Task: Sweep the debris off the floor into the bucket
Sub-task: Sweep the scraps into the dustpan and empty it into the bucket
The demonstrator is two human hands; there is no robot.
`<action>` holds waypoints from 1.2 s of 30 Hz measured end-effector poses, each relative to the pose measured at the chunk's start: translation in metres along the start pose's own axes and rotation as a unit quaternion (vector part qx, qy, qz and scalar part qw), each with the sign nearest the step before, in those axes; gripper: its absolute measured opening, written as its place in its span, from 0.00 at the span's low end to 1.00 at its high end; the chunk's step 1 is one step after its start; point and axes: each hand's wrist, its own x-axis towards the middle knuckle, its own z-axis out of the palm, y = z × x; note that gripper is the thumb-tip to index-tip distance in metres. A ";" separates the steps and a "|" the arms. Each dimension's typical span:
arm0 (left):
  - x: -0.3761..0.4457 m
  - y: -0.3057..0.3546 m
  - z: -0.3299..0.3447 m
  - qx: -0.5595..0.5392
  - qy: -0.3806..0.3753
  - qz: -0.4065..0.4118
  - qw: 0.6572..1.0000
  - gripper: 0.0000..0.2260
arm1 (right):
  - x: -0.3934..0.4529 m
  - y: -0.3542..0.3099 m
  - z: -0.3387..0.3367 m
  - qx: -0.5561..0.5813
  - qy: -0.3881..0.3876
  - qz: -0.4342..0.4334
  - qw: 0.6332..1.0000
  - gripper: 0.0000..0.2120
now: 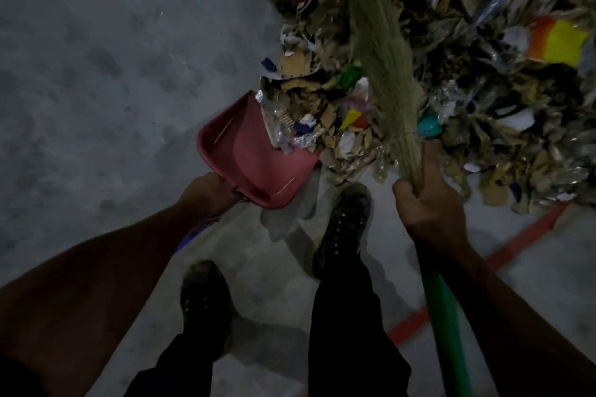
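Your left hand [209, 192] grips the red dustpan [254, 155] at mid-frame, mouth against the debris [322, 106] to catch it. Your right hand [425, 206] clasps the broom [383, 74] low for short strokes. No bucket shows.

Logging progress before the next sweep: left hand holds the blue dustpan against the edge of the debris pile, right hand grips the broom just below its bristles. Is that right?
Not quite: the dustpan is pinkish red, not blue. The head view shows the left hand holding it at the edge of the debris pile, some litter already in its mouth. The right hand does grip the broom just below its bristles.
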 end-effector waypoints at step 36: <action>0.025 0.047 -0.010 0.073 0.096 -0.041 0.992 0.25 | 0.155 -0.053 -0.019 -0.164 -0.206 -0.156 0.952 0.20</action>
